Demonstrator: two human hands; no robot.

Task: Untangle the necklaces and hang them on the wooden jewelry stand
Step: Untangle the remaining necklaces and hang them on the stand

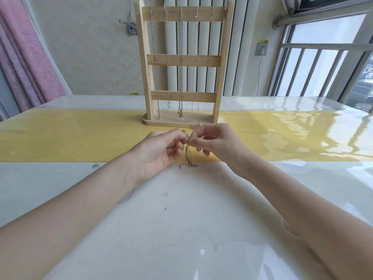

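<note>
Necklace [188,152] pinched btwn both hands' fingertips [184,140].

Glossy white table [181,229] with yellow strip [80,138]; pink curtain [26,57] left — barred window [323,67], wall socket [261,49] right

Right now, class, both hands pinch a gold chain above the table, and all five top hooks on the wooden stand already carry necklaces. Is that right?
Not quite. The head view shows four top hooks carrying necklaces; the rightmost hook on the wooden stand is bare. Both the left hand and right hand do pinch the gold chain.
</note>
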